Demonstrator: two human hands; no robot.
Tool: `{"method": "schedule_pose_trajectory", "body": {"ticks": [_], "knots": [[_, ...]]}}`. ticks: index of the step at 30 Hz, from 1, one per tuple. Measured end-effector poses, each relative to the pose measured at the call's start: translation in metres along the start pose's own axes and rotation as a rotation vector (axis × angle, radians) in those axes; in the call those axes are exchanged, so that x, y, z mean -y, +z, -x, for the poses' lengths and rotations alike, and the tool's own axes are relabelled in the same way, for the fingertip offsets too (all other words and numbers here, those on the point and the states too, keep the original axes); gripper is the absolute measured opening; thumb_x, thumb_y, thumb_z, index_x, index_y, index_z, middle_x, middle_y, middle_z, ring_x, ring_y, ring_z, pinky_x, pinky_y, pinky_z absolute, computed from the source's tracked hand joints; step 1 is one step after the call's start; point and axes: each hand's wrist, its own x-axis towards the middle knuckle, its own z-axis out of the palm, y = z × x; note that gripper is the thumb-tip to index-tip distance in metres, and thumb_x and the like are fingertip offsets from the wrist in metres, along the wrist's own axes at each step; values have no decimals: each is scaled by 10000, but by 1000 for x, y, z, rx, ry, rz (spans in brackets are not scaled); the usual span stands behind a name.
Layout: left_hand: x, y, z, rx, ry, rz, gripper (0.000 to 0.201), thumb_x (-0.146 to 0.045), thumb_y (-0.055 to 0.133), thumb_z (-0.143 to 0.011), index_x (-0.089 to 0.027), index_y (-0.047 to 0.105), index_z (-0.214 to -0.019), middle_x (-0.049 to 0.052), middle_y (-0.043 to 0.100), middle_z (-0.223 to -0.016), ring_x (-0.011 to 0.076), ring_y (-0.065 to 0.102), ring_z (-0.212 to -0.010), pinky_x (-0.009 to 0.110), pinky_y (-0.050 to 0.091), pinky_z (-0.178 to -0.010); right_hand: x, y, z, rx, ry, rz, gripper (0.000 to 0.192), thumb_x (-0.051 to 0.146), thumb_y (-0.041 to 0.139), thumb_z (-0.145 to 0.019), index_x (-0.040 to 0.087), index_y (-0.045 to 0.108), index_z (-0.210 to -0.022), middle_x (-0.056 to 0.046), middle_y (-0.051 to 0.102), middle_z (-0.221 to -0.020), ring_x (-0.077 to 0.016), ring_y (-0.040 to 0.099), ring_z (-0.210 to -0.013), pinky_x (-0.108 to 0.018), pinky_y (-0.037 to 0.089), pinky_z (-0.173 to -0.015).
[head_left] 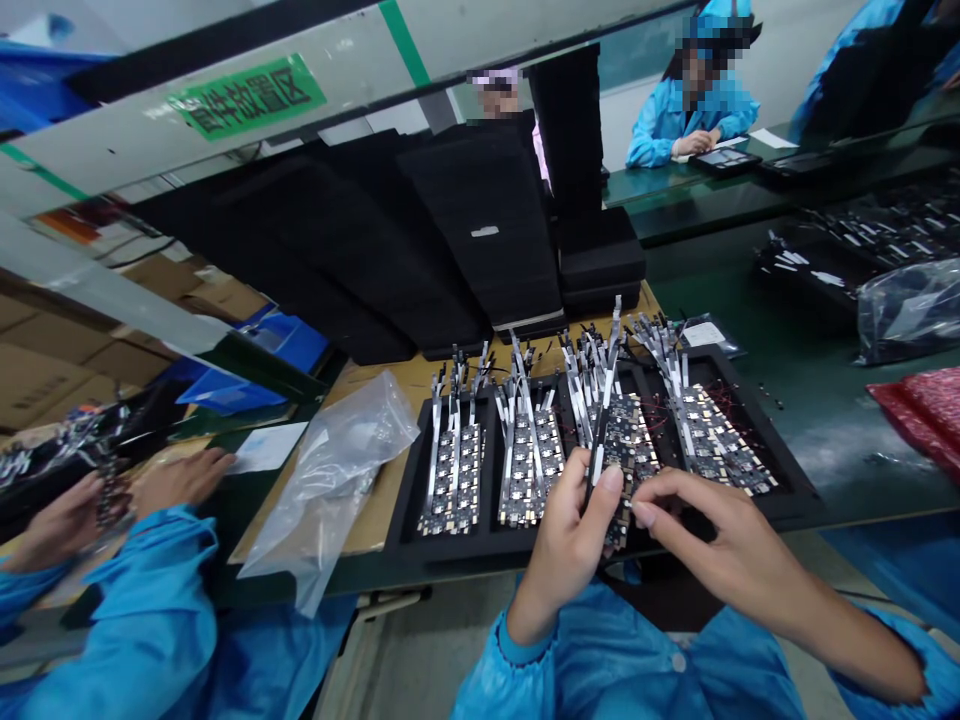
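My left hand [574, 535] is closed around a narrow circuit board [619, 520] with a black-and-white strip [604, 420] rising from it, thumb lying along the near side. Close beside it, my right hand [701, 525] has thumb and index finger pinched together at the board's right edge. What that pinch holds, if anything, is too small to make out. Under and behind both hands lies a black foam tray [491, 400], its compartments filled with rows of circuit boards [459, 480] bearing upright flat cables. Thin red wires [660, 405] show among the boards.
A clear plastic bag [330, 480] lies left of the tray on cardboard. Tall black foam stacks [480, 220] stand behind. Red bubble wrap [919, 415] and another loaded tray [855, 250] are at right. A co-worker's hands [180, 480] work at left; another person sits across.
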Motion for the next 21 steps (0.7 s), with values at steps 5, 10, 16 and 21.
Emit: {"method": "schedule_pose_trajectory", "body": {"ticks": [5,10,16,21], "knots": [[1,2,0,-38,-16,38,76,-345,698,-833,-274,695,-859,-22,562,-563,142,443,-370,214,387,-366,1,-1,0,6,-3,0,77,417,659,-922,374,723,-918,74,793,-815,-189,757,-702,-216,574,-582],[0,4,0,-97,-55,57,69,-326,761,-774,-281,714,-798,15,634,-650,199,577,-503,233,439,-420,1,-2,0,-4,-10,15,73,404,662,-917,365,724,-912,67,775,-760,-187,730,-637,-224,555,-547],[-1,-1,2,-20,-51,43,79,-341,733,-794,-278,711,-837,22,619,-651,224,583,-543,250,462,-453,3,-4,-2,77,53,-81,95,383,679,-918,337,745,-869,67,781,-741,-174,740,-624,-201,564,-543],[-1,-1,3,5,46,-83,87,-343,635,-871,-291,686,-918,54,636,-721,274,600,-665,312,514,-613,6,-6,-2,110,44,-160,107,378,673,-932,347,768,-895,75,788,-749,-161,749,-622,-188,587,-578]]}}
